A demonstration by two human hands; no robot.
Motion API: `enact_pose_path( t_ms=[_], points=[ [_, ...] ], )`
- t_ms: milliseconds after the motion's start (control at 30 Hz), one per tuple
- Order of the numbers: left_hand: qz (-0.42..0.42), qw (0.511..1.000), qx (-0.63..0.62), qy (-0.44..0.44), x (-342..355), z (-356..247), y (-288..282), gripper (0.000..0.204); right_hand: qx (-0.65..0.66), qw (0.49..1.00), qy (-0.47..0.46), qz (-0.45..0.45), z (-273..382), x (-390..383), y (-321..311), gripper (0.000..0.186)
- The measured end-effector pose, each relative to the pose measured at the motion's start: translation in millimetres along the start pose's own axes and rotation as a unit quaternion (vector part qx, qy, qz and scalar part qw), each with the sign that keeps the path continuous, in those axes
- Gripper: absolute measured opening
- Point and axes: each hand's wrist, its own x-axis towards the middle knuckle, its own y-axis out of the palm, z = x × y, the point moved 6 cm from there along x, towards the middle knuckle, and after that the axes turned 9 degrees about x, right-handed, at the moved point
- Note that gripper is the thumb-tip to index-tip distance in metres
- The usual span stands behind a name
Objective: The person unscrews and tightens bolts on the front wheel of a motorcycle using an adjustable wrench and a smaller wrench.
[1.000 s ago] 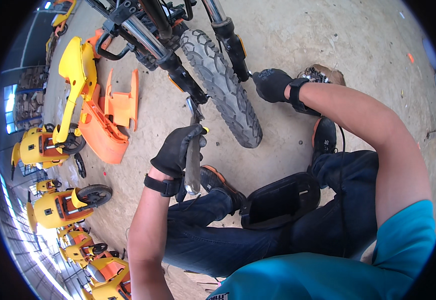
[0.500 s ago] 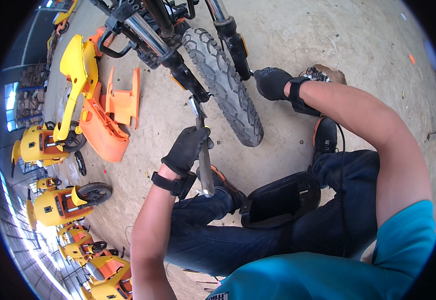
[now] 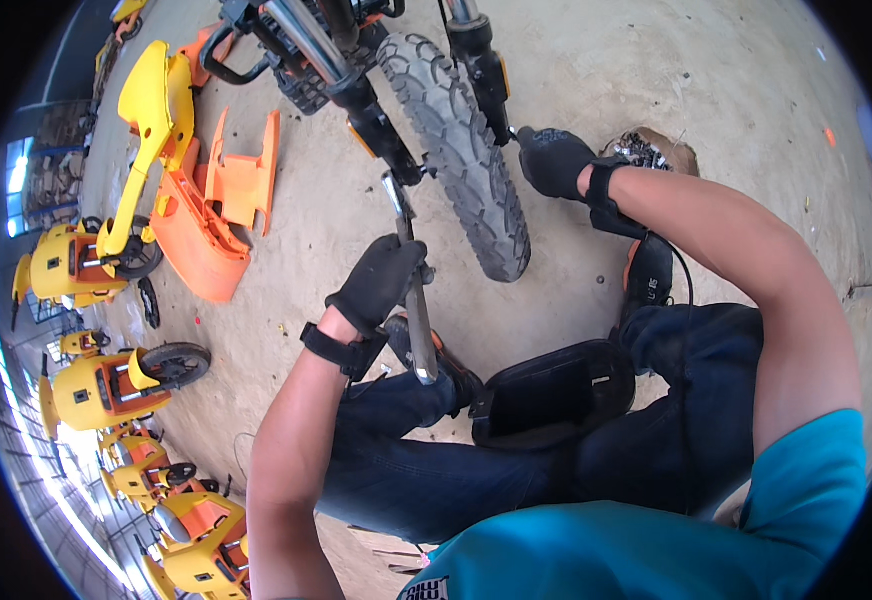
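Note:
My left hand (image 3: 378, 282), in a black glove, grips a long metal wrench (image 3: 413, 290) whose head sits on the axle end at the left fork leg (image 3: 376, 125) of a scooter's front wheel. The knobby black tyre (image 3: 456, 150) stands upright between the two fork legs. My right hand (image 3: 553, 160), also gloved in black, is closed on a small tool or fastener at the right fork leg (image 3: 481, 70), at the other side of the axle. I am crouched behind the wheel in dark jeans, and a black pouch (image 3: 554, 392) rests on my lap.
Loose orange and yellow body panels (image 3: 196, 190) lie on the concrete floor to the left. Several yellow and orange scooters (image 3: 96, 380) stand along the left edge. A small pile of parts (image 3: 648, 150) sits on the floor beyond my right hand.
My left hand has swung the wrench handle, turning it around the axle end from a steeper to a slightly different angle. My right hand has stayed at the right fork leg.

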Motion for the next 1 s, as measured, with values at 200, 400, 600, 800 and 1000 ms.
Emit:
enact_pose_path(
  t_ms=[200,400,600,800,1000],
  points=[
    [0.003,1.000,0.019,0.012,10.4,13.4,2.2,0.034,0.018,0.999,-0.027,-0.009,-0.2,-1.4,-1.1,0.022],
    [-0.134,0.962,0.223,0.087,43.1,64.1,39.0,0.030,0.006,1.000,-0.003,0.028,-2.6,3.5,-4.3,0.019],
    [-0.227,0.949,0.213,0.037,95.8,128.1,64.0,0.029,-0.093,0.975,-0.035,0.198,7.5,20.1,0.4,0.015],
    [-0.198,0.957,0.206,-0.052,143.7,138.2,56.7,0.035,-0.009,0.995,0.006,0.101,5.1,6.1,-9.6,0.016],
    [-0.234,0.957,0.166,-0.046,165.6,154.9,48.9,0.036,-0.012,0.997,-0.034,0.065,0.3,9.2,-4.2,0.016]
  ],
)
